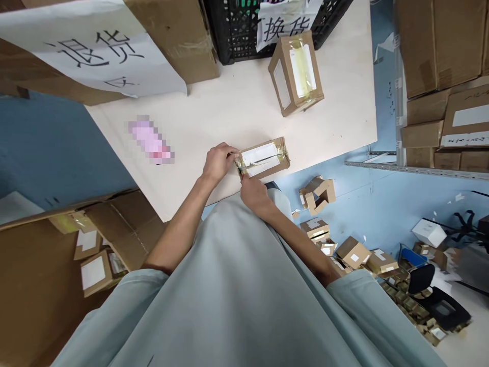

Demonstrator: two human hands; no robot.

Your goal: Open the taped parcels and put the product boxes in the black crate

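A small, long cardboard box point(272, 164) lies on the white table close to my body. White labels and clear yellowish tape cover its top, and a dark slit runs along the middle. My left hand point(218, 164) is at the box's left end, its fingers closed on the corner there. Below that same end is my right hand point(255, 194), curled into a fist against the box's near left corner. A bit of red shows by its thumb; what the fist holds is too small to make out.
A taped box point(280, 86) stands farther back, before a black crate point(244, 35). A large carton with a paper sign point(114, 56) is at back left. A blurred pink item point(151, 140) lies on the table point(336, 122). An open carton point(38, 285) stands lower left; boxes point(353, 252) litter the right floor.
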